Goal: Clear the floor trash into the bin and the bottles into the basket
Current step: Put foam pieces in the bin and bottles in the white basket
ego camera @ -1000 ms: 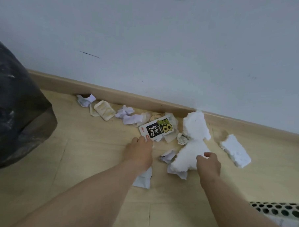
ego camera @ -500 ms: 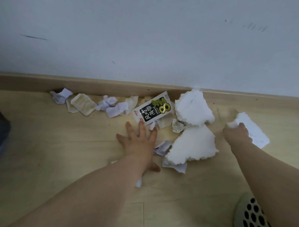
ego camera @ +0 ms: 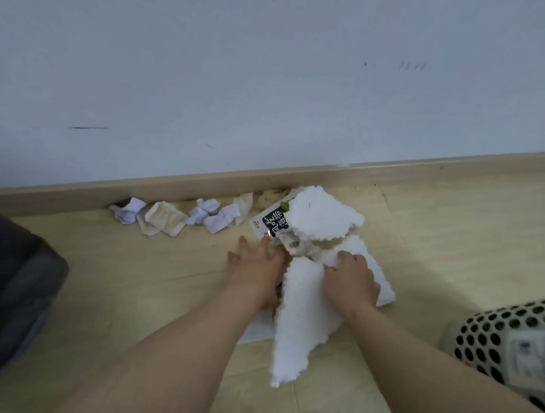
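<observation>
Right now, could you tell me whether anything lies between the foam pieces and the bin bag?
Nothing visible does, apart from the person's own left hand beside the foam pieces; bare floor runs from there to the dark bin bag. The crumpled papers sit back by the skirting.

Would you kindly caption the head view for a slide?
Left hand presses flat by a printed carton, right hand grips white foam pieces; crumpled paper lines the baseboard.

Both bare arms are stretched forward and angle in toward each other. Our left hand (ego camera: 256, 268) lies palm down, fingers straight and fanned wide. Our right hand (ego camera: 351, 278) is knuckles up, fingers curled over the edge of a white foam piece (ego camera: 376, 268).
</observation>
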`<state>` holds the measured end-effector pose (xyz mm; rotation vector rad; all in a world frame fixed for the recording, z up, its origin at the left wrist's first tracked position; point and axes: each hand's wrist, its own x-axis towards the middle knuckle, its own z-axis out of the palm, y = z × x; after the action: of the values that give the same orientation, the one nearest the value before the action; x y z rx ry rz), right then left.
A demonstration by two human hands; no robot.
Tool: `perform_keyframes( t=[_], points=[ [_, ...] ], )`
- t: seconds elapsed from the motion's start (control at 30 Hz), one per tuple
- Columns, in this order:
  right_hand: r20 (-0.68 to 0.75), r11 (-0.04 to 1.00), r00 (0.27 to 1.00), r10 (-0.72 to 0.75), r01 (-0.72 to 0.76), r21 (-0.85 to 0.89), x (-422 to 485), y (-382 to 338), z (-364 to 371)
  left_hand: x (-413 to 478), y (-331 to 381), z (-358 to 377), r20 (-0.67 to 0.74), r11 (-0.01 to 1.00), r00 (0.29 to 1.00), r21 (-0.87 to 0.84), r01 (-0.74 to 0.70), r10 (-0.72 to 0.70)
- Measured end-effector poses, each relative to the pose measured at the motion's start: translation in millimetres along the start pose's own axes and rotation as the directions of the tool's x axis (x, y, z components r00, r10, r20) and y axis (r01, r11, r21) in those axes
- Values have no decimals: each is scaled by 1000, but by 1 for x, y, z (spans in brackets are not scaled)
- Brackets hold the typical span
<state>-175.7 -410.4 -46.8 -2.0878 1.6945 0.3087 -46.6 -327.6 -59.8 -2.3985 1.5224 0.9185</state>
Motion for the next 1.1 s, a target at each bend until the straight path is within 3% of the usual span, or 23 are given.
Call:
perform_keyframes(
  t=[0.13,0.27,0.37,0.47,0.53,0.6,0.67,0.73,0.9,1.1],
  points=[
    [152,979,981,-122,94,179,-32,-34,22,-20,-45,0,-103,985,987,-108,-132,121],
    [244,916,898,-367,304,260,-50,-57,35,-42,-85,0,-55,968,998,-247,-52,39],
    [160,895,905,-394,338,290,-50,-54,23,-52,-106,4,-102,936,990,-348,54,-95],
    [-35,931,935,-353,354,83,-42,-35,13,-59,-113,5,-198,874,943,-462,149,-266],
    [-104,954,949,-297,290,-71,-42,-20,11,-65,-106,1,-344,897,897,-427,114,-277],
    [-71,970,973,-221,211,-124,-44,-9,9,-70,-89,-2,-486,966,869,-255,-37,-95],
    [33,971,978,-208,210,-116,-42,-5,9,-70,-67,-2,-478,975,866,-76,-207,146],
    [107,945,959,-264,279,-168,-41,-7,12,-65,-46,4,-373,963,892,17,-268,254],
    [55,918,956,-289,293,-266,-44,-2,12,-55,-19,23,-148,989,978,3,-146,144],
    [-60,959,969,-238,225,-175,-50,22,15,-57,-31,21,-221,1000,975,-1,15,-15]
  ],
)
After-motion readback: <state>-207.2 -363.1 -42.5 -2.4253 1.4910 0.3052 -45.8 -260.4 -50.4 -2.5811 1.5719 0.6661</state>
